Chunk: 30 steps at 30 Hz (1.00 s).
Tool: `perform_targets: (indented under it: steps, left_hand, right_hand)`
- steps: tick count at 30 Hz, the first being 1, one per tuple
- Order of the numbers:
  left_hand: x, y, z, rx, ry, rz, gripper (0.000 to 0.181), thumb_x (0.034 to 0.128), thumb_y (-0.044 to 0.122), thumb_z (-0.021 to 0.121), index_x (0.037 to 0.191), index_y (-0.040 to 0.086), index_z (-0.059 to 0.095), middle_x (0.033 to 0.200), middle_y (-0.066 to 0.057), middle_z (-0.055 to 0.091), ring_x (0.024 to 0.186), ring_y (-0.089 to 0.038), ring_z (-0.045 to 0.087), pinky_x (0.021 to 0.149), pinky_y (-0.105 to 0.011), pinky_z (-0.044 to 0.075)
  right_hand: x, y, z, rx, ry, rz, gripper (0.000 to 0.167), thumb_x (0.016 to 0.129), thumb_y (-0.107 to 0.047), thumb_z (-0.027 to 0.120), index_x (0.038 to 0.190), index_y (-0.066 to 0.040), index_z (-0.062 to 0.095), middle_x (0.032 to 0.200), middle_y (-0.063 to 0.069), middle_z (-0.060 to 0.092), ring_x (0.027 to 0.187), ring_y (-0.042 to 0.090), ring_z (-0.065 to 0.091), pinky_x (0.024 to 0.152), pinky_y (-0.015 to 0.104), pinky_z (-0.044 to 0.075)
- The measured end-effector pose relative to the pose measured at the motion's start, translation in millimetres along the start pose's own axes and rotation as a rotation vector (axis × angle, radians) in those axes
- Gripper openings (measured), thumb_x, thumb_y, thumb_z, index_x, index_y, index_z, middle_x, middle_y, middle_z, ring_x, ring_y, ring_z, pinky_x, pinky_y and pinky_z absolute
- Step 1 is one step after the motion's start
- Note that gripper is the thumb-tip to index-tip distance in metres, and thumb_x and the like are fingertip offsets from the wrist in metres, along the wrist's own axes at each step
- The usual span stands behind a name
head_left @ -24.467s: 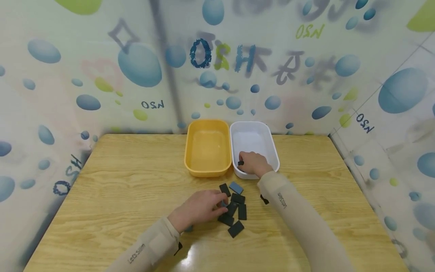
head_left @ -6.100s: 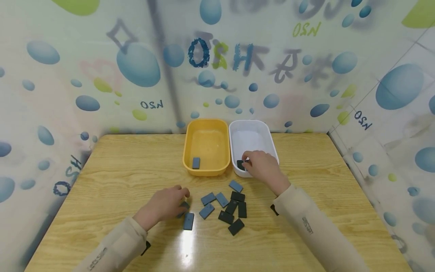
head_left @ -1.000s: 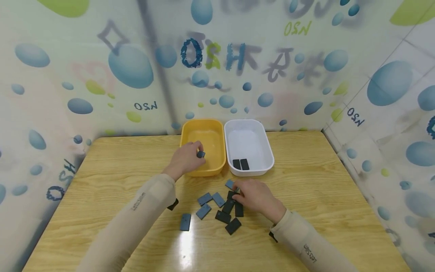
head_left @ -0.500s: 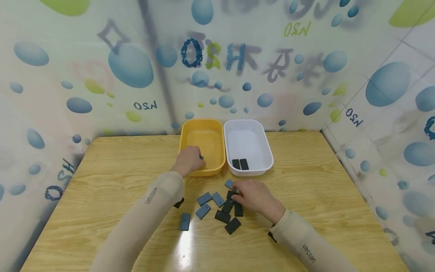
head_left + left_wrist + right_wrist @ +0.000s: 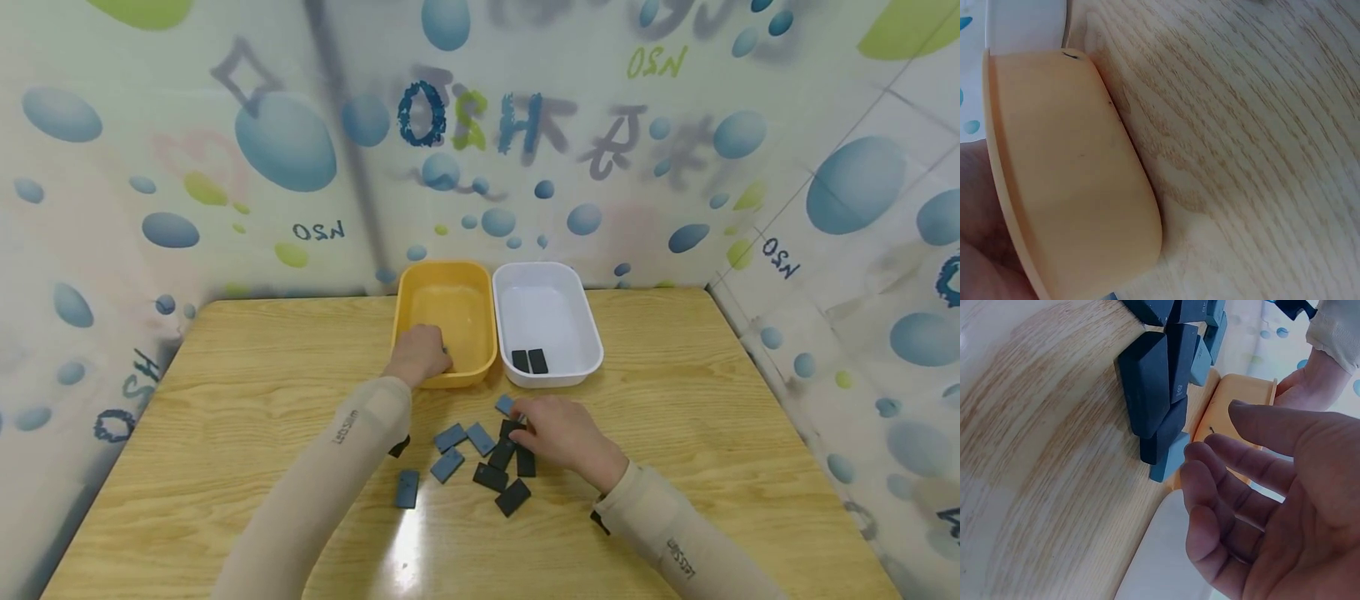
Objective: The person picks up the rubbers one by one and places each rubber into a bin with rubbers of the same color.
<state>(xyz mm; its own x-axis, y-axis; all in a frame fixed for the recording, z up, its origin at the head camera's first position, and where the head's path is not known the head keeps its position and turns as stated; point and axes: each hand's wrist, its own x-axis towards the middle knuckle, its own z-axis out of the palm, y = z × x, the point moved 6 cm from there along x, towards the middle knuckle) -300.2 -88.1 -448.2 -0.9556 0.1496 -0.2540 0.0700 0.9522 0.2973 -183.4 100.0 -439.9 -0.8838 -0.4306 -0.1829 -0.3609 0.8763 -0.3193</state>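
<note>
My left hand (image 5: 420, 354) reaches into the yellow tray (image 5: 485, 317). Its fingertips are mostly hidden, with a sliver of a blue-grey tile (image 5: 446, 350) showing beside them. In the left wrist view the yellow tray's outer wall (image 5: 1079, 162) covers the fingers. My right hand (image 5: 558, 433) hovers at the pile, its fingers loosely bent and holding nothing in the right wrist view. Close to its fingertips are a blue tile (image 5: 1171, 456) and several black tiles (image 5: 1144, 381). Further black tiles (image 5: 491, 477) and blue tiles (image 5: 447, 465) lie flat on the table.
A white tray (image 5: 592, 354) stands right against the yellow one, with two black tiles (image 5: 537, 361) near its front wall. Both trays sit toward the back of the wooden table (image 5: 247, 400), before a patterned wall (image 5: 300, 142). One blue tile (image 5: 407, 489) lies apart at the left.
My left hand has lowered into the yellow tray with the blue-grey tile, which is now mostly hidden. My right hand stays by the pile. Earlier, both hands moved tiles, and black ones reached the white tray.
</note>
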Motion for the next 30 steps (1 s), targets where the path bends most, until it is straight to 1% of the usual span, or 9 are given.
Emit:
perform_targets:
  steps: [7, 11, 16, 20, 25, 30]
  left_hand:
    - [1.7, 4.8, 1.4, 0.062, 0.001, 0.004, 0.013, 0.0859, 0.018, 0.06, 0.086, 0.005, 0.061, 0.089, -0.011, 0.059, 0.08, -0.024, 0.055, 0.075, -0.037, 0.049]
    - [2.1, 6.3, 2.3, 0.095, 0.001, -0.013, 0.015, 0.0872, 0.017, 0.058, 0.091, 0.003, 0.063, 0.094, -0.012, 0.06, 0.083, -0.024, 0.056, 0.078, -0.039, 0.052]
    - [3.2, 7.2, 2.9, 0.124, 0.001, -0.015, 0.015, 0.0879, 0.016, 0.056, 0.093, 0.003, 0.063, 0.092, -0.012, 0.061, 0.083, -0.024, 0.057, 0.078, -0.039, 0.052]
    - [3.0, 8.2, 2.2, 0.129, 0.004, -0.013, 0.014, 0.0882, 0.016, 0.056, 0.092, 0.004, 0.063, 0.09, -0.012, 0.061, 0.083, -0.025, 0.058, 0.077, -0.039, 0.052]
    - [1.9, 9.2, 1.3, 0.128, 0.01, -0.02, 0.012, 0.0881, 0.015, 0.056, 0.088, 0.005, 0.062, 0.086, -0.011, 0.061, 0.08, -0.024, 0.058, 0.075, -0.039, 0.052]
    - [2.8, 8.1, 2.0, 0.111, 0.021, -0.013, 0.011, 0.088, 0.014, 0.056, 0.082, 0.006, 0.06, 0.081, -0.01, 0.061, 0.074, -0.023, 0.056, 0.069, -0.037, 0.049]
  right_hand:
    - [0.1, -0.2, 0.9, -0.003, -0.006, -0.001, 0.025, 0.09, -0.031, 0.07, 0.109, -0.016, 0.068, 0.07, -0.007, 0.059, 0.059, 0.008, 0.049, 0.054, 0.027, 0.041]
    - [-0.2, -0.6, 2.1, -0.006, -0.01, -0.001, 0.026, 0.09, -0.031, 0.07, 0.11, -0.016, 0.068, 0.072, -0.007, 0.059, 0.06, 0.007, 0.049, 0.055, 0.027, 0.041]
    - [-0.5, -0.1, 3.5, 0.002, -0.021, 0.013, 0.026, 0.09, -0.031, 0.069, 0.112, -0.016, 0.068, 0.071, -0.007, 0.058, 0.06, 0.008, 0.049, 0.054, 0.027, 0.041]
    - [-0.8, 0.5, 4.3, 0.007, -0.023, 0.013, 0.026, 0.09, -0.031, 0.07, 0.111, -0.016, 0.068, 0.072, -0.007, 0.059, 0.06, 0.008, 0.049, 0.054, 0.027, 0.041]
    - [-1.1, 1.2, 5.2, 0.014, -0.025, 0.01, 0.026, 0.09, -0.031, 0.069, 0.111, -0.016, 0.068, 0.073, -0.006, 0.059, 0.06, 0.008, 0.049, 0.055, 0.027, 0.041]
    - [-2.1, 1.8, 5.3, 0.01, -0.013, 0.007, 0.025, 0.09, -0.031, 0.069, 0.11, -0.016, 0.068, 0.071, -0.007, 0.058, 0.059, 0.008, 0.048, 0.054, 0.027, 0.04]
